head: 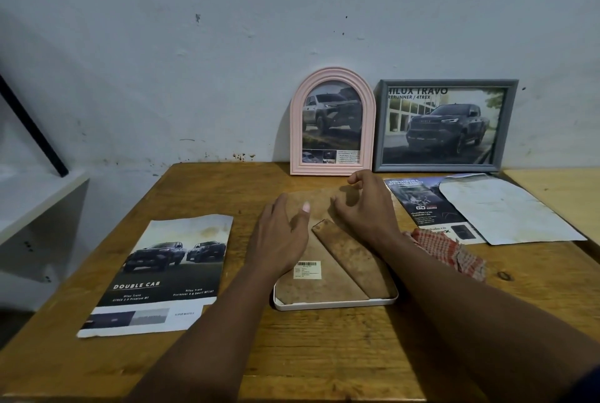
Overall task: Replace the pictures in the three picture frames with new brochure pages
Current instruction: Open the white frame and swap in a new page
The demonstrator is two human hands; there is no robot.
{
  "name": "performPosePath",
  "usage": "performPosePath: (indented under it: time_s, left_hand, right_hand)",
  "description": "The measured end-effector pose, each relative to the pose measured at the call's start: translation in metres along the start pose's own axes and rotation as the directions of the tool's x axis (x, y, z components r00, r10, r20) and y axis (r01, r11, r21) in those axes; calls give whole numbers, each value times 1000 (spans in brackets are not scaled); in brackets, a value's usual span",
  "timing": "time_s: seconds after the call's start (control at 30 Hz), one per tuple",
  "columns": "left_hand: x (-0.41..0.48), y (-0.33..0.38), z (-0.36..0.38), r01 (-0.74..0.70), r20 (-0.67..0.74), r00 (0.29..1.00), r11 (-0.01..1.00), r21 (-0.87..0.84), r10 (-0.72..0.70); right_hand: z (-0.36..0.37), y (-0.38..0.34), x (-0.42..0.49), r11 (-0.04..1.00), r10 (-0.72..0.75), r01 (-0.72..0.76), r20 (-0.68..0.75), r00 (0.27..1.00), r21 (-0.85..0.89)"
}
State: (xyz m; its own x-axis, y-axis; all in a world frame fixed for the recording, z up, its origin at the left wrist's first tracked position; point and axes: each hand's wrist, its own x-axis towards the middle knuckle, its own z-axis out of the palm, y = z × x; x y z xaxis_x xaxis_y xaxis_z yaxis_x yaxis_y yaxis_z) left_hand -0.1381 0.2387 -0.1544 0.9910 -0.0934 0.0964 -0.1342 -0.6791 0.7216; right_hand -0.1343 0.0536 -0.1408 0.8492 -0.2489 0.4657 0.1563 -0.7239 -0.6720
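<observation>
head view: a wooden surface (227, 354) stands against a scuffed pale wall (227, 45). in the middle of it a white picture frame (324, 307) lies face down, its brown backing board (324, 287) turned up. a barcode sticker (307, 269) sits on the board, and a brown stand leg (350, 256) lies slantwise across its right half.

the person's left hand (282, 234) rests flat on the upper left of the backing, fingers straight and thumb stretched toward the middle, grasping nothing. the right hand (363, 208) is at the upper right of the backing with its fingers bent and their tips on the board; whether they pinch anything there cannot be told.

behind the hands, a pink arched frame (324, 169) and a grey rectangular frame (444, 83) stand side by side, leaning on the wall, each holding a picture of a pickup truck.

a brochure page (162, 272) headed "double cab" lies flat to the left of the white frame. to the right lies a second brochure page (418, 204), its far side covered by a white sheet of paper (506, 208). a red-and-white checked cloth (451, 250) lies just beside the right forearm, overlapping that page's near edge.

at the left edge a white shelf (32, 201) stands apart from the surface, with a black bar (32, 130) slanting down to it.
</observation>
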Motion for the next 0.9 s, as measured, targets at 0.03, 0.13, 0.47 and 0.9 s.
performPosePath:
  time_s: [0.03, 0.13, 0.47, 0.9]
  left_hand:
    - [0, -1, 0, -2, -6, 1000, 1000, -5, 2]
    - [2, -2, 0, -12, -28, 1000, 999, -33, 11]
    - [0, -1, -8, -25, -130, 992, 990, -136, 7]
    - [0, 0, -8, -16, -165, 986, 990, -144, -8]
  right_hand:
    - [0, -1, 0, 1000, -17, 17, -19, 1000, 12]
    - [-2, 0, -2, 999, -25, 25, -13, 1000, 22]
    - [-14, -1, -4, 987, 50, -70, 137, 989, 142]
    - [-9, 4, -10, 997, 65, -70, 170, 983, 22]
